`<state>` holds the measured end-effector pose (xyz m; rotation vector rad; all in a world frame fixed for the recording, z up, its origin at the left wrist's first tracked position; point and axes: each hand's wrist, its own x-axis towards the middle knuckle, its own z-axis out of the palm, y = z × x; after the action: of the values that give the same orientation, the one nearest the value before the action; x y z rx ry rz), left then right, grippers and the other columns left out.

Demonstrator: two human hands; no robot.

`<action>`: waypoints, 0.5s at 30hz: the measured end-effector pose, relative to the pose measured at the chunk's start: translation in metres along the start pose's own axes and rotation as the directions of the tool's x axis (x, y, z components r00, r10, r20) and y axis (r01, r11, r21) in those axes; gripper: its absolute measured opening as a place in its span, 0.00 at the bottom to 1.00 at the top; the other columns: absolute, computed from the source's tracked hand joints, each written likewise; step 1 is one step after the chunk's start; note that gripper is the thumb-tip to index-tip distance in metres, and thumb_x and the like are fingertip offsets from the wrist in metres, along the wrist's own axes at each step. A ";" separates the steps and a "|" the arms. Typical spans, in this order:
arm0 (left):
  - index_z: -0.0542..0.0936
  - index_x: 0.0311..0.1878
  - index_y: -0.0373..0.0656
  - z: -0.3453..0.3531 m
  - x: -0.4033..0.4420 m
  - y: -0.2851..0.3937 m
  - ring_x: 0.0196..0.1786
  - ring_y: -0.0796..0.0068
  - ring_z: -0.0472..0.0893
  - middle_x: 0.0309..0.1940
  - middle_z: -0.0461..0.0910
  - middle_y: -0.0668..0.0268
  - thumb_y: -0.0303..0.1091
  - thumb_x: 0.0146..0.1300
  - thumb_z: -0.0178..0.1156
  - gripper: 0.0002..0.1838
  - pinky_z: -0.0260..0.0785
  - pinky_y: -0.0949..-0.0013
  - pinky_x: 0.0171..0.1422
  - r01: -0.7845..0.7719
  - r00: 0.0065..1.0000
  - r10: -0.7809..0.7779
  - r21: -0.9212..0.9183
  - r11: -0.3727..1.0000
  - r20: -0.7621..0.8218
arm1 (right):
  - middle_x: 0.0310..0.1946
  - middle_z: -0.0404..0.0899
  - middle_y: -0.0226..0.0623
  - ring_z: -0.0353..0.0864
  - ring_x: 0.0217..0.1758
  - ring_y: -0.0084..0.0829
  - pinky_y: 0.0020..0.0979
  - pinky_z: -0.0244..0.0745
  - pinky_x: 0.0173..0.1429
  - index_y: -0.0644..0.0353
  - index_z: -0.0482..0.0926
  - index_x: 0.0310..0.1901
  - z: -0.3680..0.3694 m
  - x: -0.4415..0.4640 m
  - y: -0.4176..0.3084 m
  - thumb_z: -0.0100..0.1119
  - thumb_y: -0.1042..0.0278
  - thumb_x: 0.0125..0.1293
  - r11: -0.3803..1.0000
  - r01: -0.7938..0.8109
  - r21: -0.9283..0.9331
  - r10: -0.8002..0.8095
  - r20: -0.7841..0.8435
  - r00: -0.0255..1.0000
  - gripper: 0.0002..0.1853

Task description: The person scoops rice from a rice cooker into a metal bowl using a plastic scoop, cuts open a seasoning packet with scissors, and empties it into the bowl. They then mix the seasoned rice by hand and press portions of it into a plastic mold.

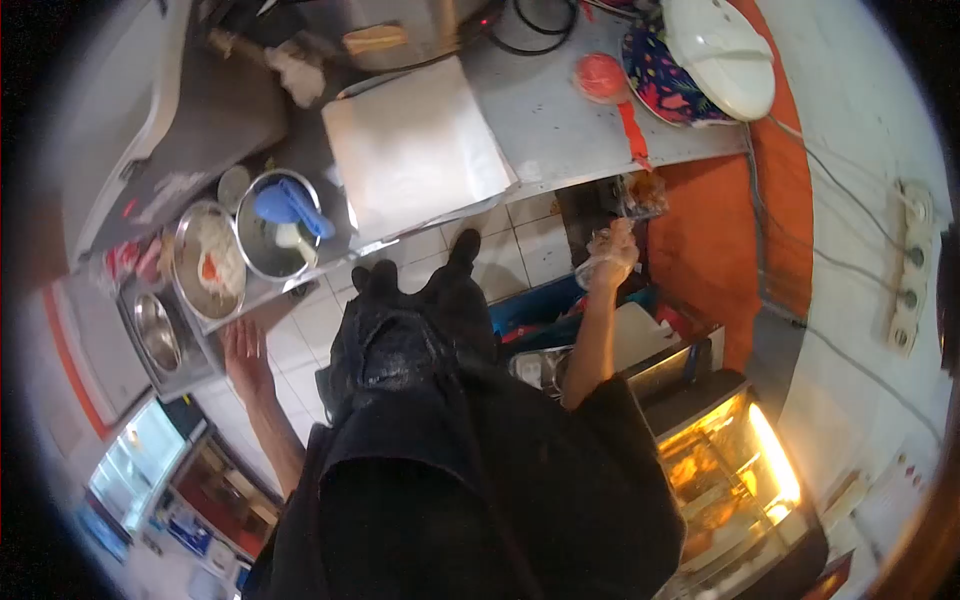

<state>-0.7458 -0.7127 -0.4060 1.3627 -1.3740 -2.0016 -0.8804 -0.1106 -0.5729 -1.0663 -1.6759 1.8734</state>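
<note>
My left hand (244,347) is down beside the counter's front edge, fingers stretched out, holding nothing. Just above it stands a metal bowl (236,303) of white, flour-like stuff with an orange-red spot. Another metal bowl (262,262) to its right has a blue cloth-like item (290,203) on its rim. Below the counter at the right, my right hand (614,256) is closed on crinkled transparent plastic (590,268), apparently a bag. Near its fingertips is a transparent packet (645,192) with orange-brown contents; whether the hand touches it, I cannot tell.
White paper sheets (415,145) lie on the metal counter (545,130). A floral pot (665,75) with a white lid (722,55) stands at the right end, above an orange panel (700,240). A lit food warmer (735,480) is at lower right. Cables run along the wall.
</note>
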 end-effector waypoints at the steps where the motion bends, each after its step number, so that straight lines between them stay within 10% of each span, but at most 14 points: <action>1: 0.59 0.74 0.35 -0.002 -0.004 -0.005 0.72 0.51 0.68 0.72 0.65 0.50 0.40 0.77 0.49 0.29 0.67 0.53 0.75 0.031 0.999 -0.031 -0.008 0.999 -0.028 | 0.27 0.79 0.32 0.75 0.24 0.22 0.26 0.71 0.26 0.62 0.79 0.42 0.013 -0.024 -0.011 0.59 0.51 0.73 0.997 0.057 -0.055 -0.053 0.077 0.996 0.19; 4: 0.64 0.71 0.38 -0.034 -0.003 -0.041 0.69 0.52 0.73 0.68 0.69 0.53 0.40 0.76 0.51 0.26 0.70 0.50 0.72 0.053 0.996 -0.053 -0.002 0.999 -0.077 | 0.33 0.82 0.38 0.80 0.31 0.26 0.27 0.77 0.34 0.67 0.77 0.54 0.080 -0.101 -0.066 0.58 0.56 0.75 0.996 0.078 -0.040 -0.064 0.283 0.957 0.20; 5: 0.67 0.69 0.43 -0.039 -0.008 -0.058 0.68 0.54 0.74 0.67 0.71 0.56 0.42 0.74 0.54 0.25 0.72 0.51 0.69 0.012 0.995 -0.011 0.015 1.000 -0.102 | 0.39 0.82 0.41 0.81 0.34 0.30 0.29 0.79 0.39 0.68 0.73 0.61 0.101 -0.108 -0.050 0.58 0.57 0.74 0.954 -0.156 0.256 0.044 0.396 0.917 0.24; 7: 0.67 0.70 0.44 -0.023 -0.025 -0.056 0.64 0.55 0.77 0.66 0.71 0.57 0.42 0.71 0.58 0.28 0.73 0.53 0.66 0.071 0.979 -0.081 -0.060 0.996 -0.186 | 0.45 0.82 0.41 0.83 0.38 0.30 0.26 0.79 0.40 0.69 0.75 0.59 0.157 -0.162 -0.074 0.61 0.59 0.72 0.990 -0.052 0.132 -0.048 0.659 0.750 0.23; 9: 0.61 0.72 0.38 -0.019 -0.026 -0.060 0.62 0.56 0.78 0.65 0.71 0.53 0.37 0.68 0.61 0.33 0.74 0.54 0.63 0.061 0.949 -0.087 -0.094 0.994 -0.303 | 0.48 0.82 0.42 0.84 0.43 0.33 0.29 0.81 0.44 0.68 0.75 0.60 0.214 -0.226 -0.121 0.63 0.60 0.70 0.992 -0.100 0.079 -0.014 0.848 0.530 0.23; 12: 0.60 0.72 0.39 -0.033 -0.015 -0.063 0.62 0.58 0.77 0.65 0.71 0.53 0.43 0.67 0.64 0.37 0.73 0.53 0.64 0.006 0.931 0.025 0.082 0.997 -0.363 | 0.55 0.81 0.52 0.81 0.60 0.45 0.41 0.76 0.62 0.66 0.75 0.62 0.275 -0.284 -0.134 0.63 0.58 0.67 0.808 0.559 0.187 -0.149 0.982 -0.113 0.26; 15: 0.60 0.73 0.42 -0.048 0.027 -0.058 0.59 0.60 0.78 0.63 0.72 0.53 0.44 0.67 0.65 0.38 0.75 0.55 0.61 -0.030 0.912 0.072 0.109 0.994 -0.403 | 0.67 0.72 0.51 0.72 0.68 0.52 0.45 0.64 0.73 0.62 0.72 0.66 0.357 -0.382 -0.108 0.56 0.57 0.71 0.531 0.748 0.397 -0.027 0.891 -0.454 0.26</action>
<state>-0.7046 -0.7296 -0.4728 1.6544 -1.3085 -1.5147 -0.9327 -0.6025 -0.3717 1.8427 -2.6478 1.2780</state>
